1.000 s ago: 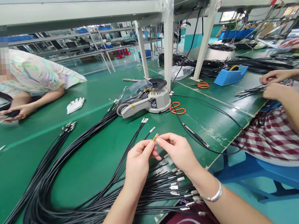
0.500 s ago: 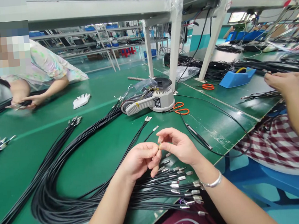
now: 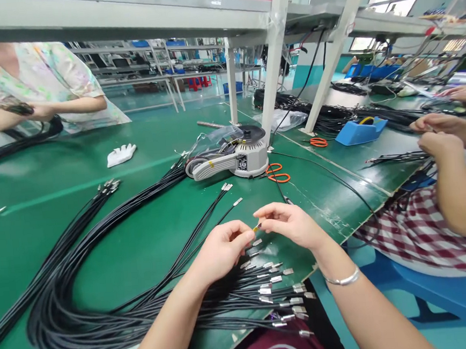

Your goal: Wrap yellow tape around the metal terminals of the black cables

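**On the green bench: both hands pinched on one cable tip**

Dead centre in my head feed, low at 6 o'clock, my left hand point(image 3: 222, 248) and right hand point(image 3: 291, 223) meet over the green table point(image 3: 56, 177). Both are closed down narrow, thumb and forefinger of each pinching the same cable end point(image 3: 257, 227), which has a bit of yellow on it. It's held just above the tabletop, right between the two hands. Can't tell from here what the yellow bit actually is, it's too small.

Under my wrists lies the fan of metal terminals point(image 3: 274, 289), and the black cable bundle point(image 3: 107, 324) they belong to loops off toward 8 o'clock and back up the table.

Straight ahead at 12 o'clock sits the tape dispenser point(image 3: 239, 155), with the orange scissors point(image 3: 277, 172) just beside it at about 1 o'clock. A white glove point(image 3: 121, 154) lies well apart at 10 o'clock.

At 3 o'clock a co-worker's hands point(image 3: 435, 131) hold their own cables. Another person in a floral shirt point(image 3: 48, 87) is at 10 o'clock, far side.
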Motion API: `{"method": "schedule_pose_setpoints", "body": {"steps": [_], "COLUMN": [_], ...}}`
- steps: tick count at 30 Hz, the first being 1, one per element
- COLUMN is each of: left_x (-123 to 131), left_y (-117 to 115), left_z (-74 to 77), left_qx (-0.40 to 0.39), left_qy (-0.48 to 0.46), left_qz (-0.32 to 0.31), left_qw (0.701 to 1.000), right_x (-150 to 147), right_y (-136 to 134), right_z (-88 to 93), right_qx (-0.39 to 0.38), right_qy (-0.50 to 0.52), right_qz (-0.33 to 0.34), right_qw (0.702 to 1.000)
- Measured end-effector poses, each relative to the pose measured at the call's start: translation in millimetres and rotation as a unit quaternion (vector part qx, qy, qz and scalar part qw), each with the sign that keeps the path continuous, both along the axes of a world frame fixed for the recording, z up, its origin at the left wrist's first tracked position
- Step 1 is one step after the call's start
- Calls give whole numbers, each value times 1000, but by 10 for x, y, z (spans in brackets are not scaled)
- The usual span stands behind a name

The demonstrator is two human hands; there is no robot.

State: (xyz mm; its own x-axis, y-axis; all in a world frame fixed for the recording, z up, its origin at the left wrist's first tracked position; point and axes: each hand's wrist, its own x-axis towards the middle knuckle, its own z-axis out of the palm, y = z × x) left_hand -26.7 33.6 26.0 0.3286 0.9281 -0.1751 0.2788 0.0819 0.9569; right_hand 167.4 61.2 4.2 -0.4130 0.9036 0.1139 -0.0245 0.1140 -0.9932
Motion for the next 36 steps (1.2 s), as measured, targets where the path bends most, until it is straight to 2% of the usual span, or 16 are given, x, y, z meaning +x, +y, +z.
{"method": "schedule_pose_setpoints", "body": {"steps": [2, 4, 10, 16, 20, 28, 33, 36], "left_x": [52, 55, -107, -44, 74, 215, 251, 278], "left_y": [-18, -15, 55, 7, -23, -5, -4, 3], "left_z": [-14, -26, 25, -37, -85, -93, -170, -180], "left_qx": [65, 95, 28, 69, 81, 35, -34, -57], "left_qy": [69, 102, 166, 212, 208, 167, 91, 68], "left_qz": [17, 14, -80, -62, -57, -40, 4, 2], "left_qw": [995, 990, 982, 973, 973, 984, 995, 996], "right_x": [38, 49, 100, 160, 141, 111, 95, 73], "right_y": [-21, -49, -119, -186, -249, -303, -327, -356], "right_z": [19, 35, -26, -107, -108, -142, -201, -226], "right_qx": [-14, -10, -50, -120, -126, -124, -115, -107], "right_qy": [-33, -44, -53, -79, -82, -41, -22, -18], "right_qz": [-22, -22, -64, -77, -101, -130, -141, -152], "right_qw": [999, 999, 995, 987, 983, 983, 983, 982]}}
